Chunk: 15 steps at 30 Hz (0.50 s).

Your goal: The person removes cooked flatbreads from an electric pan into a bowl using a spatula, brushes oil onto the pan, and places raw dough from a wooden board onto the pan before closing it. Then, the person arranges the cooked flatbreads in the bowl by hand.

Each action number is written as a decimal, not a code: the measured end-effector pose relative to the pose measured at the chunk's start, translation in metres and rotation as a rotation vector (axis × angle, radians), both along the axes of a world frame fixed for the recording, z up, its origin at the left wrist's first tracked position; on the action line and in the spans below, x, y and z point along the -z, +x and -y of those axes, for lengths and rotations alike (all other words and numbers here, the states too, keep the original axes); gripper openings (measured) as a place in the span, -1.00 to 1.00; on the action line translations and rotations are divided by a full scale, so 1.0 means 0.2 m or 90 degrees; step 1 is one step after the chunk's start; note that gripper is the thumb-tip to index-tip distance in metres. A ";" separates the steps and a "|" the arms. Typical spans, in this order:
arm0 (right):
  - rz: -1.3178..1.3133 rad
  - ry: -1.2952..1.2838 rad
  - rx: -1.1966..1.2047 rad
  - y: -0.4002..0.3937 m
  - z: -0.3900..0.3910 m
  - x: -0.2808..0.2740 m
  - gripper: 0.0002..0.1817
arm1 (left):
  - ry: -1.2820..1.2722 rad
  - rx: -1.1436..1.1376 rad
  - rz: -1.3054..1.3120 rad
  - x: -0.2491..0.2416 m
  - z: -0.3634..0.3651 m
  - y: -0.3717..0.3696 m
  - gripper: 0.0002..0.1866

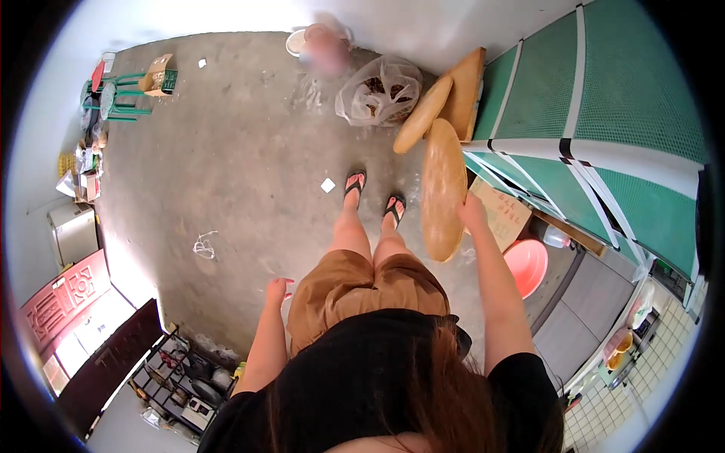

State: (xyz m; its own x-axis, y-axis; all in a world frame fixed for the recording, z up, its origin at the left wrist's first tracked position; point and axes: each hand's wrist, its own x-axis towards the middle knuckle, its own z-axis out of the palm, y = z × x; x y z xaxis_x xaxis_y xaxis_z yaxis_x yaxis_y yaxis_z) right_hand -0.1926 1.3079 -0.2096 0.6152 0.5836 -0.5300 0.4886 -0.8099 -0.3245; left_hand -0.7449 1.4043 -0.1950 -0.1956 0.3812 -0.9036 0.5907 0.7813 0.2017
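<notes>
Gripping the long tan oval piece (443, 189) by one edge calls for a firm, steady wrist. In the head view, the right hand (472, 212) is clamped on its right long side, a little nearer the near end than the far one. With such a side hold, the piece could swing or twist, so I would judge it best to hold it close to its middle and let the fingers spread along the edge. The left hand (278, 290) is well apart from the right, fingers parted, with nothing seen in it; lending it to the opposite edge would share the load. The far end calls for care, as it comes close to a second oval piece (424, 115), and the right edge lies close to a cardboard sheet (498, 215) with writing on it. Whether the held piece touches the floor (249, 143), I cannot tell.

The held piece is in front of the person, right of the feet, its length running from near to far. It looks smooth and slightly glossy, with rounded ends and paler patches on its face. Whether that face is flat or dished, and what it is made of, cannot be told for sure.
</notes>
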 end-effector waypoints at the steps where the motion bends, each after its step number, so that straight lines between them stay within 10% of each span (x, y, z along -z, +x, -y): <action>1: 0.000 -0.003 0.008 0.00 -0.05 0.01 -0.73 | -0.016 0.001 -0.008 0.00 -0.04 -0.02 -0.73; 15: 0.126 0.003 0.096 0.43 -0.83 0.46 -0.71 | 0.014 -0.010 -0.037 -0.05 -0.53 -0.28 -0.75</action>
